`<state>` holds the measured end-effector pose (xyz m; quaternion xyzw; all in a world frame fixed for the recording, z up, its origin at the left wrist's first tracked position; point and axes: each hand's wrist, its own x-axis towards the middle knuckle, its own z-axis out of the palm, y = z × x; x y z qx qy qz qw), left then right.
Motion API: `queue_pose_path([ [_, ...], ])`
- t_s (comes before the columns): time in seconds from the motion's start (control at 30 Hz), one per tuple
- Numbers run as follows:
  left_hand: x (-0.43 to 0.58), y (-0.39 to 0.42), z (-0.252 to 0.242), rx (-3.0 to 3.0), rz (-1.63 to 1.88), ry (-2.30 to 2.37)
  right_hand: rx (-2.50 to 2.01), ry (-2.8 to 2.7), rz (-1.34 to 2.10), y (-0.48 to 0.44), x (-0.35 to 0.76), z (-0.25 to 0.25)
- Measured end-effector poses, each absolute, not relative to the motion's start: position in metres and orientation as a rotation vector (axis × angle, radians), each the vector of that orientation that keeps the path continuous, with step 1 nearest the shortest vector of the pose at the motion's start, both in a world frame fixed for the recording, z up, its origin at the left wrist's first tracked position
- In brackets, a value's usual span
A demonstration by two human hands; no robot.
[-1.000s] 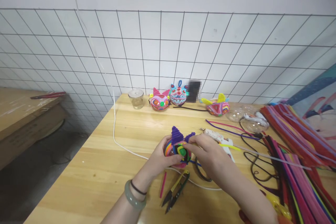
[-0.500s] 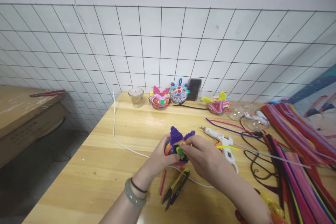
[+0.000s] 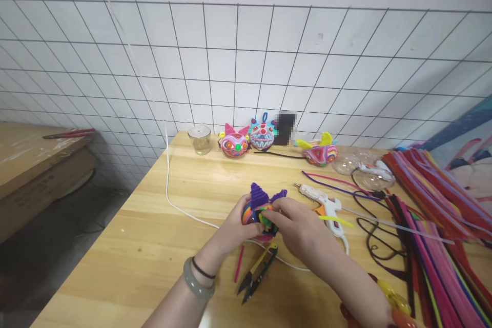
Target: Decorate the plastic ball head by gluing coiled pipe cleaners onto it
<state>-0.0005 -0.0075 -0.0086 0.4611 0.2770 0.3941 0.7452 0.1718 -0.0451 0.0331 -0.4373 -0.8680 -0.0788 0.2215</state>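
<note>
In the head view, my left hand (image 3: pixel 237 224) is wrapped round the left side of a small round pipe-cleaner ornament (image 3: pixel 250 214). The ornament has rainbow stripes and two purple pointed ears (image 3: pixel 259 196); green and dark pieces show on its front. My right hand (image 3: pixel 302 228) is closed at its right side, fingertips pressed on the green part, hiding much of it. From behind the right hand a yellow pipe cleaner (image 3: pixel 336 221) sticks out; whether the fingers hold it is hidden. Thread snips (image 3: pixel 258 272) and a short pink piece (image 3: pixel 239 264) lie below the hands.
A white glue gun (image 3: pixel 326 205) lies right of the hands. Bundles of pipe cleaners (image 3: pixel 434 261) cover the table's right side. Along the wall stand a glass cup (image 3: pixel 199 141), finished ornaments (image 3: pixel 234 144) and clear plastic balls (image 3: pixel 372 177). A white cord (image 3: pixel 184 214) crosses the table.
The right fingers have shifted slightly over the ornament's front, and the yellow pipe cleaner's free end sits a little lower. Both hands stay on the ornament; the view has tilted slightly.
</note>
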Motion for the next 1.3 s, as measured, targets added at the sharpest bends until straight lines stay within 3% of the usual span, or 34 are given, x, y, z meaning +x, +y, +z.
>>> queue_pose_path([
  [0.53,0.001,-0.008,-0.004,1.001,0.879,0.659,-1.255,-2.487,-0.283,-0.05,0.167,0.039],
  [0.97,0.002,-0.008,-0.008,0.903,0.887,0.645,-1.247,-2.39,0.059,-0.052,0.17,0.043],
  [1.3,0.0,-0.009,-0.009,0.841,0.839,0.593,-1.203,-2.4,0.099,-0.05,0.172,0.046],
])
